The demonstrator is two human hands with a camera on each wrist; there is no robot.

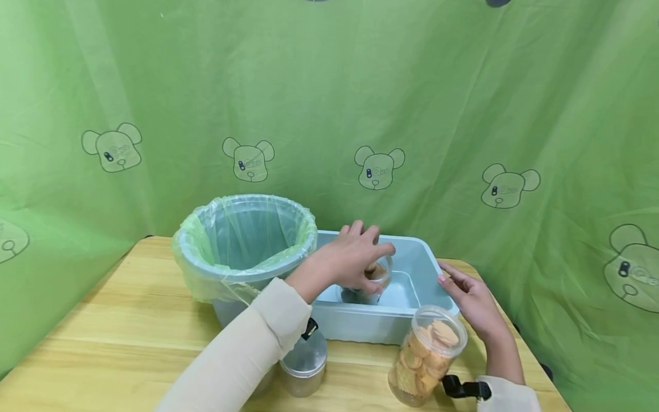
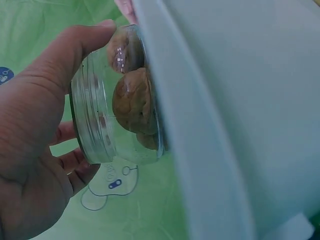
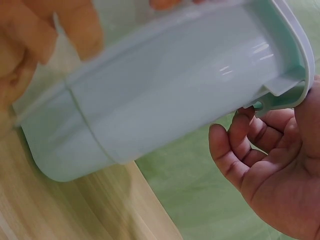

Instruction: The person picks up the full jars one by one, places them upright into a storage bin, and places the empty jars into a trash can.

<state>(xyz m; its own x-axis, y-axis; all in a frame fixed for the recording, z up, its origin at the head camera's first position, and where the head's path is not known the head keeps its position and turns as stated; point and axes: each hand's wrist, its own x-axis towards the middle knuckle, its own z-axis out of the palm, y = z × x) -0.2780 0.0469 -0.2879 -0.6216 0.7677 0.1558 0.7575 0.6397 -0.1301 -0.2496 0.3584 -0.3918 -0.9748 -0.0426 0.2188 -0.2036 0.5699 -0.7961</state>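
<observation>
Wood-grain table point(image 1: 103, 343): a green-lined bin point(image 1: 242, 277) and a pale blue plastic tub point(image 1: 360, 327) are set side by side.
Cream left sleeve point(image 1: 247, 343): stretched past the bin toward the tub's front edge.
Left hand point(image 1: 352, 257): arched over the tub, back upward, a walnut jar point(image 2: 120, 100) gripped near its ridged top between thumb and fingers.
Right hand point(image 1: 476, 303): turned up at the tub's right end, the rim pinched between thumb and curled fingers.
Biscuit jar point(image 1: 427, 357): placed before the tub, near the right wrist.
Walnut jar: held within the tub, its base hidden by the wall.
</observation>
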